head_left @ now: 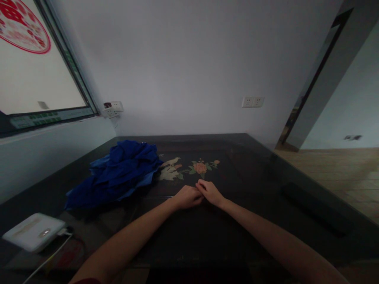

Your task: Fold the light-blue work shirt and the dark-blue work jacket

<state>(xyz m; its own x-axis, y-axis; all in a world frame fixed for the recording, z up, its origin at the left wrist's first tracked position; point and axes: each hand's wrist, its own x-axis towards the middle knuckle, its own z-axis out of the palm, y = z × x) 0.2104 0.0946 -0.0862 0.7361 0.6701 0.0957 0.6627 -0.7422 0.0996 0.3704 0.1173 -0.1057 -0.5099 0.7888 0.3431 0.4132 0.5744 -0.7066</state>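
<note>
Over the dark table, my left hand and my right hand meet in the middle, touching at the fingers. Both have curled, closed fingers, and no object shows in either. The right fingers rest against the left ones, so the inner fingers are partly hidden. Just beyond them is a printed flower with pale birds on the tabletop. A crumpled pile of blue cloth lies to the left, apart from my hands.
A white box-shaped device with a cable sits at the near left. On the right lies a long black object. Wall sockets are set above the table's far edge. A window stands at left.
</note>
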